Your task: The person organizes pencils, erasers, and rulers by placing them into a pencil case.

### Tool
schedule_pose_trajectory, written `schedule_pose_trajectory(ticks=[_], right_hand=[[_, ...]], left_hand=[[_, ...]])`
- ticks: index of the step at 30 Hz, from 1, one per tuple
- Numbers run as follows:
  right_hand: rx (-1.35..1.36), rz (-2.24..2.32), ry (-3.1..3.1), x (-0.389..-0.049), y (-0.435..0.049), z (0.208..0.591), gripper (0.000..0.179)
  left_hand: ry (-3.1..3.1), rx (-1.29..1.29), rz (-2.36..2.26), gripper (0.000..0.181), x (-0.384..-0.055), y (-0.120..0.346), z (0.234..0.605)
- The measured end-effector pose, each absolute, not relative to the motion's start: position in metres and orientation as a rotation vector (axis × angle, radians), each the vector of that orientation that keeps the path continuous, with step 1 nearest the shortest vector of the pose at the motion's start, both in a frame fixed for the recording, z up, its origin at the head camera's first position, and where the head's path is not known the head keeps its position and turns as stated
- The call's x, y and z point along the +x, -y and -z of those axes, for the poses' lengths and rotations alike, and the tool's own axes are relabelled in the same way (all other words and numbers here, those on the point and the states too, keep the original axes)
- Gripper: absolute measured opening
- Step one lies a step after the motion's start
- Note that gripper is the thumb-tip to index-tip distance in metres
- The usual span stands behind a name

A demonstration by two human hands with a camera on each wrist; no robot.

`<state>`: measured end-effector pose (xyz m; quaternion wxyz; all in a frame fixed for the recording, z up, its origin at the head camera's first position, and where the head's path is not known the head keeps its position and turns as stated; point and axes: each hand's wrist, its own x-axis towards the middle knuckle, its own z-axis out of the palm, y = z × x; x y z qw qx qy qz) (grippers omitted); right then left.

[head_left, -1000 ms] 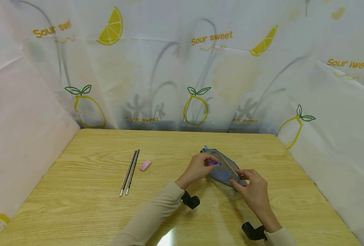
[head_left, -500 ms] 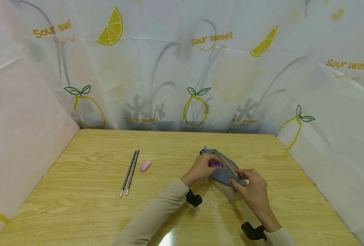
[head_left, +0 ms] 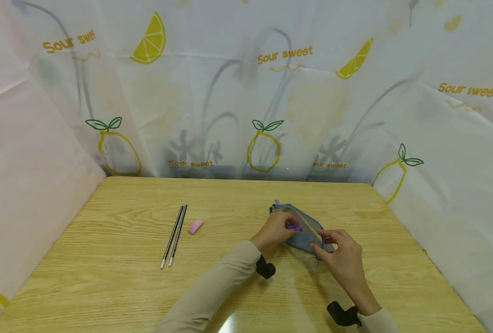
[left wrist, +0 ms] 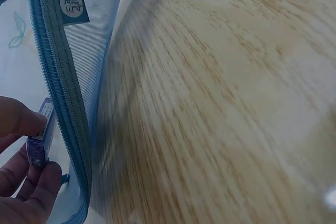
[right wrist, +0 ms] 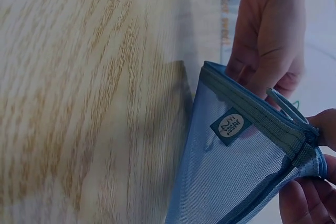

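Left hand (head_left: 276,229) pinching purple block (head_left: 294,227), at open pouch (head_left: 303,242), right hand (head_left: 344,257) gripping pouch

The table (head_left: 117,240) has a smooth wood-grain surface, glossy toward the near edge. Toward its far right corner, the pouch (head_left: 305,239) is fine, translucent mesh; its zip band (left wrist: 62,90) is ribbed textile. The purple block (left wrist: 38,149) looks smooth. Nearer the left edge, the pink eraser (head_left: 195,226) appears matt. The sleeve (head_left: 215,286) is matt cloth. Beyond the far edge, the backing sheet (head_left: 230,92) is thin and creased.
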<state>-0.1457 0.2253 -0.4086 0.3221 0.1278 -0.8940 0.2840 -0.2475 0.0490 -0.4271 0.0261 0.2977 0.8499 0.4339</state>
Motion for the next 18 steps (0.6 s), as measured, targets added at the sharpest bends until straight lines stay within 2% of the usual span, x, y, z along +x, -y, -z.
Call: schedule_pose_trajectory(ticks=[18], right_hand=[[0.338, -0.749, 2.337, -0.147, -0.225, 0.408, 0.035]], left_hand=[[-2.709, 0.948, -1.235, 0.018, -0.261, -0.063, 0.450]])
